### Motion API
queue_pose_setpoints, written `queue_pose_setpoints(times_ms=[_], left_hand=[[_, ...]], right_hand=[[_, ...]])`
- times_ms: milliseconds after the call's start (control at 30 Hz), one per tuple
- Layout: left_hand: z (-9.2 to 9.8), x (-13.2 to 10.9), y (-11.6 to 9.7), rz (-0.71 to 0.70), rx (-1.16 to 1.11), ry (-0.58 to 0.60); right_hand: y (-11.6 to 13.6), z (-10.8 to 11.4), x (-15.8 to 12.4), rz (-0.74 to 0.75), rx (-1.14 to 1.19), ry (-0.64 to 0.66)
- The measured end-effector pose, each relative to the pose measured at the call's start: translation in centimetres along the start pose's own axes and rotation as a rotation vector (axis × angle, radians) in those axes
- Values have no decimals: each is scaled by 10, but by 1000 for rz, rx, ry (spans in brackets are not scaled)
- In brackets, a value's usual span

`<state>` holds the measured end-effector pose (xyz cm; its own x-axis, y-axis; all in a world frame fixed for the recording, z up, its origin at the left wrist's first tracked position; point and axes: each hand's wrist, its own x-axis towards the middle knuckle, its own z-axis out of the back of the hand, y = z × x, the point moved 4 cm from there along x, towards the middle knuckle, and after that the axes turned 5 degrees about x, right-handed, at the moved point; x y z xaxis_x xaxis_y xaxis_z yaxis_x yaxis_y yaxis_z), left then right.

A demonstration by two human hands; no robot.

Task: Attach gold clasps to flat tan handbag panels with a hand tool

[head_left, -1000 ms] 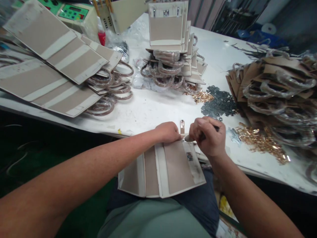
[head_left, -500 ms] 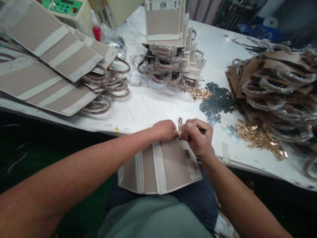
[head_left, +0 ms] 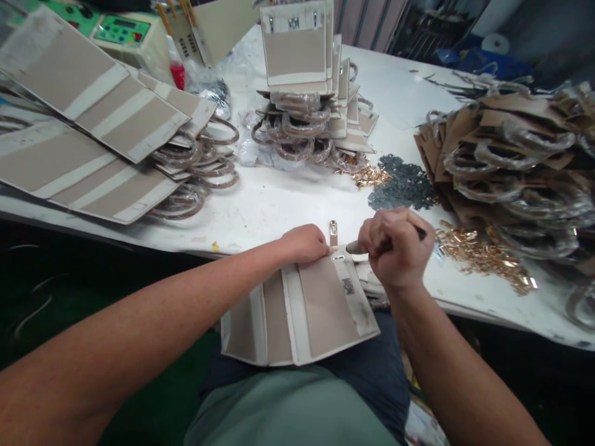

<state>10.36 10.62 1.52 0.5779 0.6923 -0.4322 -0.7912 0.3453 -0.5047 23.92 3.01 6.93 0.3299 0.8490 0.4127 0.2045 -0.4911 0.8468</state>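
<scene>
A beige bag panel [head_left: 320, 310] with pale strips lies across my lap and meets the table edge. My left hand [head_left: 307, 243] is closed on its upper edge, pinching beside a small strap with a shiny metal fitting [head_left: 333, 230] that sticks up past the edge. A bright metal prong piece [head_left: 339, 257] and a square metal plate [head_left: 348, 285] show on the panel's right strip. My right hand [head_left: 397, 244] is wrapped round a tool with a blunt grey tip [head_left: 356, 247] and a dark end; its kind is unclear. The tip is just right of the prong piece.
Stacked bag panels with wrapped handles stand at left [head_left: 93, 161] and back centre [head_left: 295, 62]. A brown stack of bag parts [head_left: 520, 148] is at right. Loose dark plates [head_left: 402, 183] and gold-coloured fittings [head_left: 488, 254] lie in piles. A control box [head_left: 123, 31] sits back left.
My right hand has moved right, away from the left fingers, uncovering the prong piece and the tool's grey tip. My left hand has stayed on the panel's edge. The view has shifted slightly.
</scene>
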Motion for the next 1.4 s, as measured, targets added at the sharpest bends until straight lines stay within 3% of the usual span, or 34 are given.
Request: queue_pose_setpoints(times_ms=[300, 367, 433, 500, 533, 667, 767, 1067, 1400], left_hand=[[1, -4, -2, 15, 49, -72], [0, -19, -4, 8, 90, -188], [-6, -45, -10, -76, 153, -410], [-24, -80, -18, -231, 219, -601], [-37, -96, -21, -304, 249, -625], [-94, -132, -29, -460, 401, -440], [-112, -131, -31, -448, 465, -350], [-106, -125, -37, -427, 514, -302], [-113, -124, -36, -426, 581, -291]], right_hand=[[-26, -2, -13, -95, -212, 88], [-25, -2, -14, -86, -226, 105], [-23, -1, -14, -79, -230, 111], [-22, -1, -14, -82, -234, 118], [-22, -1, -14, -87, -235, 121], [-23, 0, -11, -105, -204, 117], [-23, 0, -10, -108, -175, 110], [-18, -2, -9, -96, -214, 135], [-18, 1, -9, -125, -145, 113]])
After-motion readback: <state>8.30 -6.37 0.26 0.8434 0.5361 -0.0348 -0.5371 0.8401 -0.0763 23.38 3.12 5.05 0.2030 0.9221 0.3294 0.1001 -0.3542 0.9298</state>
